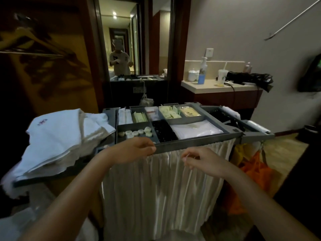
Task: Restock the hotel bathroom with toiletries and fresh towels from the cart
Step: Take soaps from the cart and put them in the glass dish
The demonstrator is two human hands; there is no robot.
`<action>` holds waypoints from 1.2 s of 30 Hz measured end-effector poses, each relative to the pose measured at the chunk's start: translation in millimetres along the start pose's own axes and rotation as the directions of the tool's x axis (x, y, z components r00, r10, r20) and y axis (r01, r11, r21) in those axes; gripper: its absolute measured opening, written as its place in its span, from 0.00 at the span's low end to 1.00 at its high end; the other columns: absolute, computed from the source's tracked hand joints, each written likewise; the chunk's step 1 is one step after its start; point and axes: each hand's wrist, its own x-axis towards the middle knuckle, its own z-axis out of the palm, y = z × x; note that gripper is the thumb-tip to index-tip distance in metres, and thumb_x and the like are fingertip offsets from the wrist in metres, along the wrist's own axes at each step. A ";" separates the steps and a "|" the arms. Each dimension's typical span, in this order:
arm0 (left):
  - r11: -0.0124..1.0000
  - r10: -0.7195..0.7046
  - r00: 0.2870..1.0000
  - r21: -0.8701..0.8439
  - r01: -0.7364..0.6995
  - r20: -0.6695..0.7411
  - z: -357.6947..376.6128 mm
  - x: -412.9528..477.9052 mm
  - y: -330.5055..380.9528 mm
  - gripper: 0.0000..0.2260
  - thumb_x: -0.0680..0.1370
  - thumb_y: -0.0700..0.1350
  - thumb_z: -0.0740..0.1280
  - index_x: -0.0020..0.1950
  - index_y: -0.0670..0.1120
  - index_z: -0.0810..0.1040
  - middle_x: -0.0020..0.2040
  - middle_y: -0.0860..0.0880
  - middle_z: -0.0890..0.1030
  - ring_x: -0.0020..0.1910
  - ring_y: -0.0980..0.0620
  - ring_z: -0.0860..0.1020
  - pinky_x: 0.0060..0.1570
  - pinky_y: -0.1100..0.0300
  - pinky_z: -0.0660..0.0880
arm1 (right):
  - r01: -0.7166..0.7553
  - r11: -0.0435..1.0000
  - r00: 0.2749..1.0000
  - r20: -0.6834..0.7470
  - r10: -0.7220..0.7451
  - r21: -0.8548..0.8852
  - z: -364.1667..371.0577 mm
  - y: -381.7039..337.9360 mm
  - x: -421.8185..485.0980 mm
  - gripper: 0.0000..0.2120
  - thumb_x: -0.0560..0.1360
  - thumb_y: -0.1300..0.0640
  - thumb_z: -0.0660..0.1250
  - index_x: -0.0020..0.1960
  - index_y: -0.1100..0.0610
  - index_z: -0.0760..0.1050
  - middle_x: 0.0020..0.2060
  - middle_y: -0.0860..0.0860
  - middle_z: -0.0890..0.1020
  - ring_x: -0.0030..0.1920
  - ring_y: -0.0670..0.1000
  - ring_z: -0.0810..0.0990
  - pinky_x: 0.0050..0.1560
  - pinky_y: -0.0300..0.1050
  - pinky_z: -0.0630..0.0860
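A grey cart tray (191,145) is seen across the middle of the frame, its front edge rising slightly from left to right. The left hand (132,151) is held at that edge, left of centre, with the fingers curled in against the rim; whether anything is gripped cannot be told. The right hand (201,161) is held just below the edge, right of centre and apart from the rim. A thin pale item (187,156), too small to be identified, is pinched between its thumb and fingertips. A small gap is left between the two hands. Just behind the left hand, small round white pieces (137,133) are laid in the near left compartment, with dark items (164,132) in the next and flat white packets (196,129) to the right. Green sachets (169,113) are kept in a far compartment. Folded white towels (60,136) are piled at the left of the frame, just beside the tray's left edge and overhanging the shelf beneath. A pale pleated curtain (165,188) is hung below the front edge, filling the lower centre. An orange bag (257,171) is hung at the cart's right end, with open floor (286,153) beyond it. A counter (217,86) is set in the upper right, well behind the cart.
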 end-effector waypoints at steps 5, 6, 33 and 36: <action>0.998 -0.063 0.997 0.005 0.063 -0.054 -3.0 64.8 -45.4 0.11 0.79 0.52 0.58 0.59 0.53 0.73 0.47 0.59 0.75 0.48 0.59 0.76 0.47 0.66 0.72 | 0.008 1.000 0.999 0.047 -0.007 -0.015 -8.9 37.3 77.0 0.07 0.77 0.52 0.63 0.52 0.49 0.78 0.44 0.45 0.81 0.45 0.43 0.80 0.50 0.42 0.76; 0.996 -0.080 0.995 0.035 0.083 -0.061 -4.8 75.8 -54.4 0.11 0.79 0.52 0.59 0.60 0.52 0.73 0.47 0.60 0.74 0.48 0.60 0.75 0.47 0.70 0.71 | 0.011 1.000 0.999 0.053 -0.011 -0.003 -10.8 45.0 92.7 0.07 0.77 0.52 0.63 0.52 0.49 0.78 0.44 0.45 0.81 0.45 0.44 0.80 0.50 0.42 0.76; 0.895 -0.424 0.899 0.098 0.434 -0.107 -45.7 222.9 -272.0 0.13 0.76 0.47 0.65 0.61 0.49 0.74 0.55 0.51 0.78 0.53 0.54 0.76 0.52 0.63 0.71 | 0.139 0.949 0.901 0.433 -0.004 -0.282 100.1 86.8 396.4 0.12 0.74 0.51 0.67 0.51 0.58 0.73 0.47 0.55 0.78 0.47 0.56 0.78 0.45 0.49 0.76; 0.925 -0.368 0.929 0.084 0.370 -0.033 -27.5 239.5 -286.7 0.11 0.76 0.45 0.66 0.58 0.45 0.74 0.53 0.50 0.76 0.51 0.54 0.75 0.49 0.64 0.70 | 0.081 0.939 0.903 0.422 0.073 -0.335 118.6 86.1 403.1 0.14 0.71 0.49 0.68 0.49 0.58 0.74 0.48 0.56 0.79 0.48 0.56 0.79 0.47 0.51 0.78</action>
